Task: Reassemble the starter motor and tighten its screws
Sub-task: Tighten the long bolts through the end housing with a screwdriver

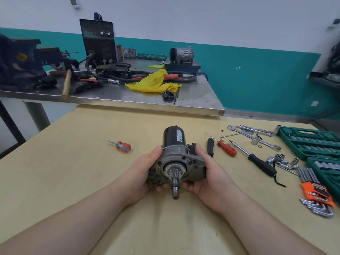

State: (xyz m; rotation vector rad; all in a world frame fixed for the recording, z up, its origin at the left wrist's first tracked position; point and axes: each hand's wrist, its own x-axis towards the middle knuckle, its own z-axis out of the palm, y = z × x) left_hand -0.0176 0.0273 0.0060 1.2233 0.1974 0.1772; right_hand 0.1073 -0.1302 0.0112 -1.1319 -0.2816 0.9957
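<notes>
The starter motor (175, 153) is held above the wooden table, its black cylindrical body pointing away and its grey flange, pinion gear and shaft facing me. My left hand (145, 170) grips the flange's left side, thumb on top, fingers curled underneath. My right hand (207, 172) grips the right side the same way, thumb near the black solenoid part. A short red-handled screwdriver (122, 145) lies on the table to the left of the motor. A longer red-handled screwdriver (225, 147) lies to the right.
Right of the motor lie a black-handled tool (210, 147), a ratchet driver (257, 161), wrenches (257, 133), loose sockets (281, 160), a hex key set (318, 197) and green socket cases (311, 142). A cluttered steel bench (128, 100) stands behind the table.
</notes>
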